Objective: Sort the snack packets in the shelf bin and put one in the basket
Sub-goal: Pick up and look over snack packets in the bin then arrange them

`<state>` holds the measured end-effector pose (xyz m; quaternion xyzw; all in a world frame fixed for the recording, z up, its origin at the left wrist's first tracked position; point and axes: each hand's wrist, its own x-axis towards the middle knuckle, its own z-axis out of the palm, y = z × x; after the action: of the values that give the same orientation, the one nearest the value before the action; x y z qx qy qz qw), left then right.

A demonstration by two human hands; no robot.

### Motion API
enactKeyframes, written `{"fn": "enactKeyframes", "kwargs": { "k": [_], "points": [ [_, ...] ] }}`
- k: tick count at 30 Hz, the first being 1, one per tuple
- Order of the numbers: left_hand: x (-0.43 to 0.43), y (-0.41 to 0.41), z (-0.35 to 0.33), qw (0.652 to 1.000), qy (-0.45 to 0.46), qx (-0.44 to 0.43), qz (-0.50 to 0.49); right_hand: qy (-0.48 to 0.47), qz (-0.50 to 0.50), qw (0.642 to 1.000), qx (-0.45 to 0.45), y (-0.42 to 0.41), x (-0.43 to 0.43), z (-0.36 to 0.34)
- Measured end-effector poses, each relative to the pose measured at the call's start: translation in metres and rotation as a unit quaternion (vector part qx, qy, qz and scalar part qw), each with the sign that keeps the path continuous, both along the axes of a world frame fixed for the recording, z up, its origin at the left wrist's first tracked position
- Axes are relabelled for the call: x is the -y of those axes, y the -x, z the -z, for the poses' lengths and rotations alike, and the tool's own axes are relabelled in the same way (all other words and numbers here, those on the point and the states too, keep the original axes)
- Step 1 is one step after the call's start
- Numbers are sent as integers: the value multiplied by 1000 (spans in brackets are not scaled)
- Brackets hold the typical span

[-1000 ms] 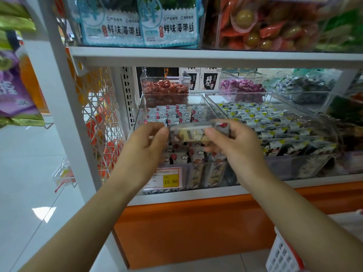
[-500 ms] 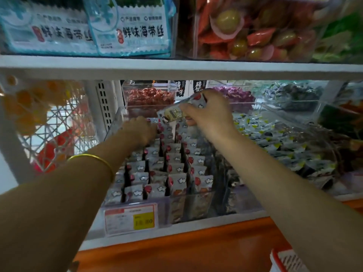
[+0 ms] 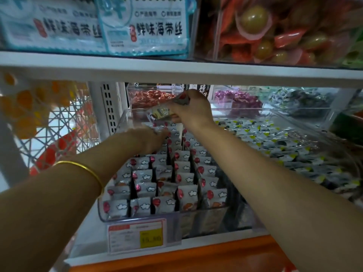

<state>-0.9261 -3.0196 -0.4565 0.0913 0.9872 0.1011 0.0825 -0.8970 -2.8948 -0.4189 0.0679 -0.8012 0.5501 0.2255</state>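
Note:
A clear shelf bin [image 3: 204,212] on the lower shelf holds several rows of upright grey snack packets [image 3: 188,195] with red dots and white clouds. My right hand [image 3: 193,111] is raised over the back of the bin and pinches one snack packet [image 3: 160,112] that lies flat and points left. My left hand [image 3: 150,138] reaches into the back rows at the bin's left. Its fingers dip among the packets, with the tips hidden. A gold bangle [image 3: 86,169] sits on my left forearm. The basket is out of view.
A price tag [image 3: 137,235] hangs at the bin's front. A second clear bin [image 3: 314,122] of green-marked packets lies to the right. Small boxes of red sweets [image 3: 151,96] and purple sweets [image 3: 241,99] stand behind. The upper shelf board [image 3: 176,72] runs close above my hands.
Both hands held the packet in front of the bin a second ago. My left hand let go and went down into the rows; my right hand carried the packet to the bin's back.

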Motion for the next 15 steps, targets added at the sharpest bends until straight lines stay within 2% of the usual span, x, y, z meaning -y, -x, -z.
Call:
{"fn": "enactKeyframes", "kwargs": {
  "k": [3, 7, 9, 12, 15],
  "points": [
    [0, -7, -2, 1000, 20, 8, 13, -44, -4, 999, -9, 22, 24, 4],
    [2, -24, -9, 998, 57, -6, 39, -166, -9, 986, -30, 45, 46, 10],
    [2, -37, -12, 986, 144, -49, 62, -224, -11, 974, -30, 56, 55, 15],
    [14, -58, -19, 949, 290, -115, 53, -299, -8, 954, -31, 67, 64, 21],
    [31, -78, -18, 927, 349, -111, 73, -331, -15, 943, -27, 74, 69, 27]
  ]
}}
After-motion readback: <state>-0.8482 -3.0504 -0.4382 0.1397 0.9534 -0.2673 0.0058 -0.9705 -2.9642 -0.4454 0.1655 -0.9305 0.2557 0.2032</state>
